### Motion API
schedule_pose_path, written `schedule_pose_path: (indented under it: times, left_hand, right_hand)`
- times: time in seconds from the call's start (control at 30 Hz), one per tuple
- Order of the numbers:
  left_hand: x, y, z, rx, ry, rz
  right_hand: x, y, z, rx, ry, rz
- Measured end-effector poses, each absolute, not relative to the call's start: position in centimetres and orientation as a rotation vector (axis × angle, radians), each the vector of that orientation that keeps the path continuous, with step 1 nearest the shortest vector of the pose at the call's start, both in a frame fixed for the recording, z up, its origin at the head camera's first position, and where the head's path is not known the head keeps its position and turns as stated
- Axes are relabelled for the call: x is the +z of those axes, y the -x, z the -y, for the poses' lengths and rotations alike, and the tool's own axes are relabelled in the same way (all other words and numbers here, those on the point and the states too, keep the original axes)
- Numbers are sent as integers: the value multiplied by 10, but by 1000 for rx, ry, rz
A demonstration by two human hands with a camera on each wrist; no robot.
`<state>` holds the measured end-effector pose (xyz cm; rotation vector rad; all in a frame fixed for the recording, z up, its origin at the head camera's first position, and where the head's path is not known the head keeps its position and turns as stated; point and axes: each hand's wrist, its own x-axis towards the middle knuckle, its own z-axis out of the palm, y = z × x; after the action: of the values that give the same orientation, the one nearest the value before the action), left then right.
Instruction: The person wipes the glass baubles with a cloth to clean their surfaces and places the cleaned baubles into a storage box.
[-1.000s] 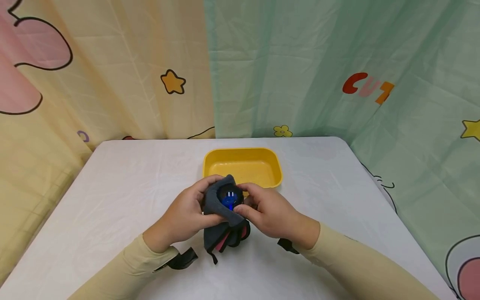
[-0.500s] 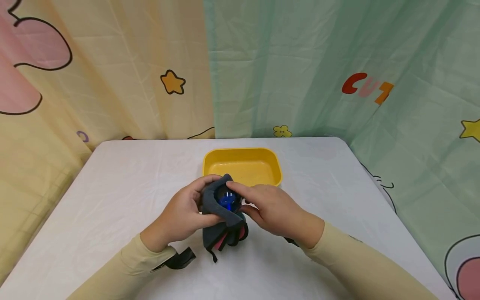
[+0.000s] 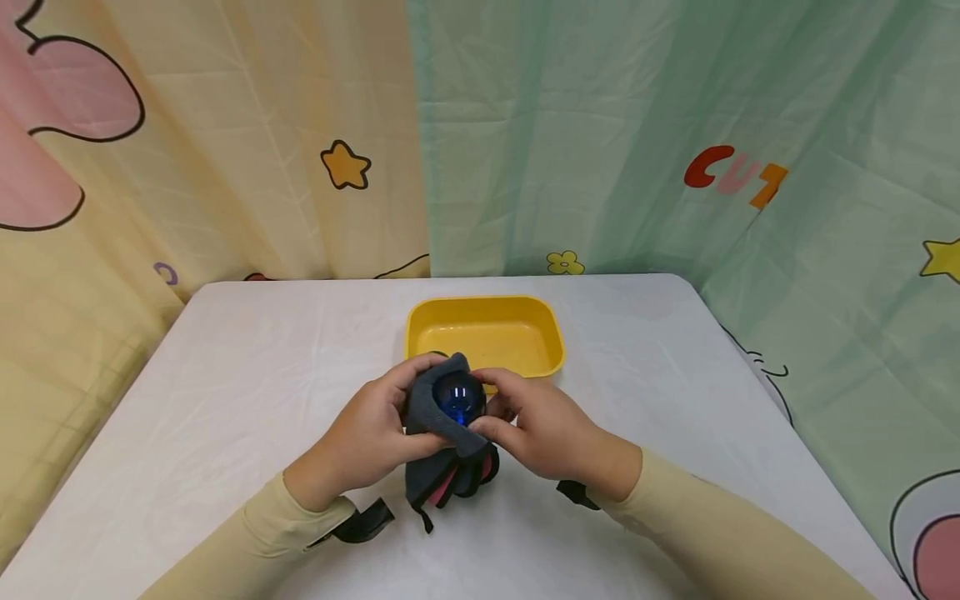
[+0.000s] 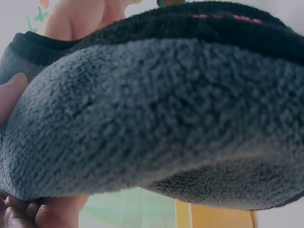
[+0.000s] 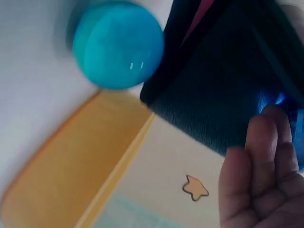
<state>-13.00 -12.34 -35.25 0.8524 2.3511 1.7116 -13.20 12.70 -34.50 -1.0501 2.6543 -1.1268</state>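
A grey fleece cloth (image 3: 423,404) with black edging and pink in its lower folds hangs over the table's middle. My left hand (image 3: 363,429) grips its rim from the left, thumb in front. In the open mouth of the fleece sits a glossy dark blue ball (image 3: 459,397). From the right, the thumb and index finger of my right hand (image 3: 536,421) pinch the ball's edge. The left wrist view is mostly filled by the fleece (image 4: 142,109). A teal ball (image 5: 118,45) shows beside the cloth in the right wrist view; from the head it is hidden.
Just beyond the hands stands a yellow plastic tub (image 3: 487,313) on the white-covered table (image 3: 300,333). Black straps (image 3: 363,521) hang at the sleeve cuffs. Printed curtains (image 3: 600,125) enclose the table's back and sides.
Half a second ago my right index finger lay across the top of the blue ball; now it is back at its right edge. The left hand keeps its grip on the cloth.
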Motion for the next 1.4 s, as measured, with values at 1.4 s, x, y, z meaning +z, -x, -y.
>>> schedule_pose_path:
  times: [1.4]
  left_hand:
    - [-355, 132, 123, 1699, -935, -2363]
  right_hand:
    - [-343, 136, -133, -766, 1415, -2878]
